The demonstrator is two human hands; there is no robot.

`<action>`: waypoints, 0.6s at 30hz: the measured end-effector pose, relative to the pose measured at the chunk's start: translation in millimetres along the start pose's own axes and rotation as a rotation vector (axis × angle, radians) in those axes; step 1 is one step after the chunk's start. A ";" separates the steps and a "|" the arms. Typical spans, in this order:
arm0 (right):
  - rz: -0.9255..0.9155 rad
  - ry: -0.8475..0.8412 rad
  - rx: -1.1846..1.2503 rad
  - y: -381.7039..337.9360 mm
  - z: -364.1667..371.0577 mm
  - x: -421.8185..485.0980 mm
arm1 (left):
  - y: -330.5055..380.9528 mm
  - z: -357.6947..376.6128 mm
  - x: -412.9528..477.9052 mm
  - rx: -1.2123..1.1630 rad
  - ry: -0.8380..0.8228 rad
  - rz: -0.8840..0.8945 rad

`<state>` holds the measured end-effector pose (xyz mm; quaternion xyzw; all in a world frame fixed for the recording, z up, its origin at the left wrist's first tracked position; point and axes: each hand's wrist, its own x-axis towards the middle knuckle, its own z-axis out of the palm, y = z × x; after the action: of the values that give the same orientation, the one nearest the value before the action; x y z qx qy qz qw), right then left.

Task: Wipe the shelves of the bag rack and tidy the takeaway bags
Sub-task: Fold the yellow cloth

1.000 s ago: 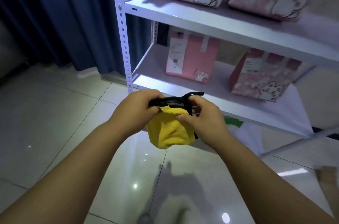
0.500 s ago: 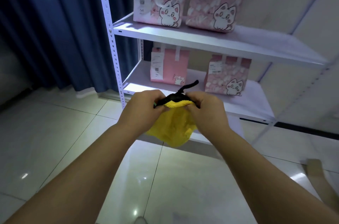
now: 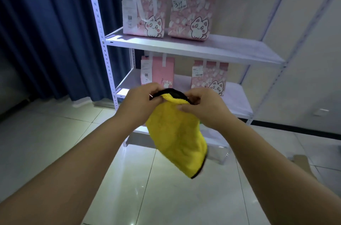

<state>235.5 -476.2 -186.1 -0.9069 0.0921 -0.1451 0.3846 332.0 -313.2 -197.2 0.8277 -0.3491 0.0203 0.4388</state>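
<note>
Hanging low before the bag rack [image 3: 100, 27], the yellow cloth [image 3: 175, 132] is pinched at its black-trimmed top edge by the left hand [image 3: 140, 101] and right hand [image 3: 201, 106]. Reads as cloth prep, wiping not begun. Next: lift it to a shelf [image 3: 230, 47], working round the pink bags [image 3: 190, 16]. Fingertips hidden, lower corner blurred.

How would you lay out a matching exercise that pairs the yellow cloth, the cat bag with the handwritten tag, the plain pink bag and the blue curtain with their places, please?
Things:
1. yellow cloth
2. cat bag with handwritten tag
3. plain pink bag
4. blue curtain

Places:
A. left of the rack
B. lower bag shelf, left side
C. gripped by left hand and right hand
D. higher bag shelf, right side

Pairs: 1-C, 2-D, 3-B, 4-A.
</note>
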 end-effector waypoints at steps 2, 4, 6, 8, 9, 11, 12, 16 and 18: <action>-0.018 0.011 0.082 -6.1 -9.1 -1.1 | 7.1 -4.0 6.3 0.007 -0.031 0.046; -0.029 -0.009 0.107 -11.9 -17.4 -0.1 | 12.8 -7.4 12.0 0.019 -0.070 0.083; -0.041 0.022 0.098 -15.7 -22.9 2.2 | 15.3 -10.7 16.0 0.028 -0.101 0.103; -0.030 0.078 0.129 -17.5 -26.9 4.3 | 13.1 -14.8 18.0 0.034 -0.134 0.078; -0.020 0.097 0.167 -18.0 -28.6 4.9 | 9.9 -16.4 18.4 0.033 -0.158 0.054; 0.001 0.123 0.246 -18.9 -32.1 6.1 | 2.4 -16.7 19.8 0.041 -0.196 0.024; 0.004 0.131 0.256 -19.1 -33.7 6.9 | 0.3 -15.7 21.0 0.053 -0.197 0.029; -0.080 0.152 0.058 -19.3 -35.3 6.7 | 6.8 -16.6 30.1 0.019 -0.161 0.066; -0.145 0.143 -0.095 -20.3 -35.8 6.1 | 14.6 -20.9 36.3 0.029 -0.190 0.101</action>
<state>230.4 -488.0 -146.5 -0.9157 0.0603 -0.2324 0.3221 356.5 -323.5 -161.6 0.8136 -0.4301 -0.0313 0.3900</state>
